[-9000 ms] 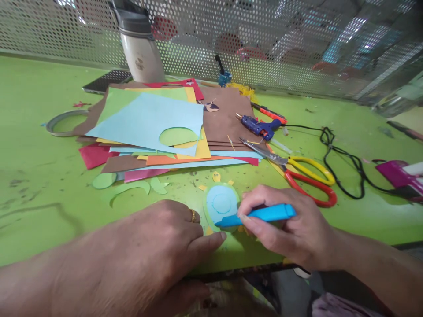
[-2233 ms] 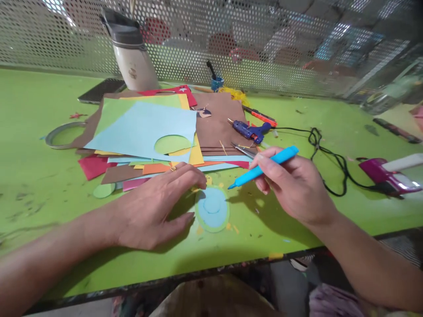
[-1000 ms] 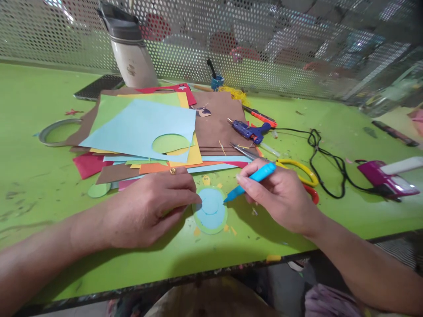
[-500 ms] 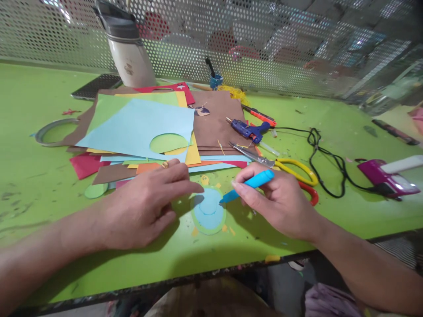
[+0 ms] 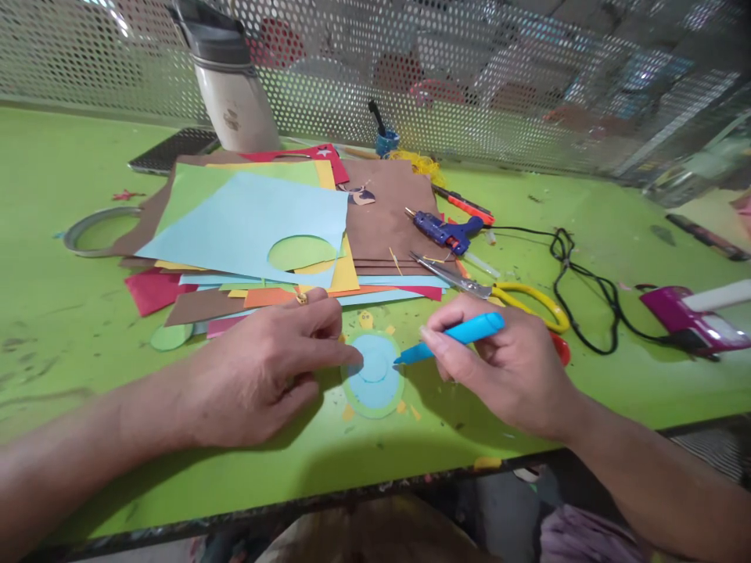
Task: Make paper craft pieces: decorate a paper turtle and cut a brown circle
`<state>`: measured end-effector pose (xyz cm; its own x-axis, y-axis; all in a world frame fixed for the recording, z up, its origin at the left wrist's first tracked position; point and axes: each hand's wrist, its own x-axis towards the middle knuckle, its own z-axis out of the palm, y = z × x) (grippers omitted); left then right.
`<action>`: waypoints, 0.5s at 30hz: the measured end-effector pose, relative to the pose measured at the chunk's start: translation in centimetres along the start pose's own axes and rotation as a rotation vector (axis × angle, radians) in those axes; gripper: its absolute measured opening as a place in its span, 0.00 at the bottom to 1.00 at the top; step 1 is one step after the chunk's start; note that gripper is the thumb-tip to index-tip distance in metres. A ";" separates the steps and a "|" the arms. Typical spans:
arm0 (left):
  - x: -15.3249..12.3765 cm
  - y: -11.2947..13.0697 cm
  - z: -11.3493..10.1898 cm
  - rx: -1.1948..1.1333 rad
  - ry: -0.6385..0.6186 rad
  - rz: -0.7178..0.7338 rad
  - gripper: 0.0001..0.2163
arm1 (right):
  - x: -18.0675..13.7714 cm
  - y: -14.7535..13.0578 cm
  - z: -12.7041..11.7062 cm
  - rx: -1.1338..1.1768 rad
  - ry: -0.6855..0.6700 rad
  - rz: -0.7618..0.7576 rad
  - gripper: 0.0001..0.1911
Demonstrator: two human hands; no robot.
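A paper turtle (image 5: pixel 375 399) lies flat on the green table: a light blue oval on a larger green one, with a small yellow head (image 5: pixel 366 319) and yellow feet. Blue pen marks form a rounded line in its middle. My left hand (image 5: pixel 282 363) rests at its left, index finger stretched out and its tip on the blue oval; the other fingers are bent and hold nothing. Between the thumb and fingers of my right hand (image 5: pixel 498 367) is a bright blue marker (image 5: pixel 463 332), tilted, its tip at the right side of the blue oval. Whether the tip touches, I cannot tell.
Behind my hands lies a stack of coloured paper (image 5: pixel 235 219). To the right are scissors (image 5: pixel 522 301), a blue glue gun (image 5: pixel 446 231), a cutter knife (image 5: pixel 466 205) and a black cord (image 5: pixel 616 309). A tape roll (image 5: pixel 73 234), phone (image 5: pixel 173 150) and bottle (image 5: pixel 238 102) stand left.
My left index finger has moved down from the turtle's upper edge onto the blue oval. The marker has tilted flatter, its tip slightly to the right.
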<state>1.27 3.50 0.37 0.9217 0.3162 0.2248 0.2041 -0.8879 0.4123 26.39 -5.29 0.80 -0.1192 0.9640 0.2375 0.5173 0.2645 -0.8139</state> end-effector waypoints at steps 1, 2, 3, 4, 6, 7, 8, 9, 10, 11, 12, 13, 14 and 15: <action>0.0 0.1 0.1 0.006 -0.005 0.003 0.17 | 0.0 0.0 0.0 0.008 -0.013 0.009 0.07; 0.0 0.3 0.2 0.012 -0.008 0.005 0.17 | -0.1 0.0 0.0 0.010 -0.023 0.015 0.07; -0.1 0.4 0.3 0.017 -0.008 0.010 0.17 | -0.1 0.0 0.1 0.006 -0.030 0.020 0.06; -0.1 0.5 0.4 0.025 -0.009 0.014 0.17 | -0.1 0.0 0.1 0.001 -0.038 0.025 0.06; -0.1 0.6 0.6 0.042 -0.011 0.022 0.16 | -0.1 0.1 0.0 -0.004 -0.050 0.033 0.06; -0.1 0.6 0.6 0.050 -0.013 0.025 0.16 | -0.1 0.1 0.0 -0.006 -0.056 0.040 0.06; -0.1 0.7 0.6 0.056 -0.016 0.024 0.16 | -0.1 0.1 0.0 -0.007 -0.060 0.045 0.06; -0.1 0.7 0.7 0.062 -0.017 0.022 0.16 | -0.1 0.1 0.0 -0.008 -0.064 0.049 0.06; -0.1 0.7 0.7 0.068 -0.018 0.020 0.16 | 0.0 0.1 0.0 -0.009 -0.067 0.052 0.06; -0.1 0.7 0.7 0.072 -0.018 0.018 0.16 | 0.0 0.1 0.1 -0.008 -0.070 0.053 0.06; -0.1 0.7 0.7 0.074 -0.019 0.015 0.17 | 0.0 0.1 0.1 -0.004 -0.072 0.050 0.06; -0.2 0.7 0.7 0.075 -0.019 0.012 0.17 | 0.0 0.1 0.1 0.000 -0.072 0.048 0.06; -0.2 0.7 0.7 0.074 -0.020 0.011 0.17 | 0.0 0.1 0.2 0.003 -0.073 0.044 0.06; -0.2 0.6 0.8 0.071 -0.022 0.013 0.17 | 0.0 0.0 0.2 0.005 -0.073 0.042 0.06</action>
<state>1.45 2.61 -0.08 0.9311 0.2982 0.2100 0.2146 -0.9135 0.3457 26.25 -5.23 0.68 -0.1593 0.9736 0.1636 0.5193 0.2236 -0.8248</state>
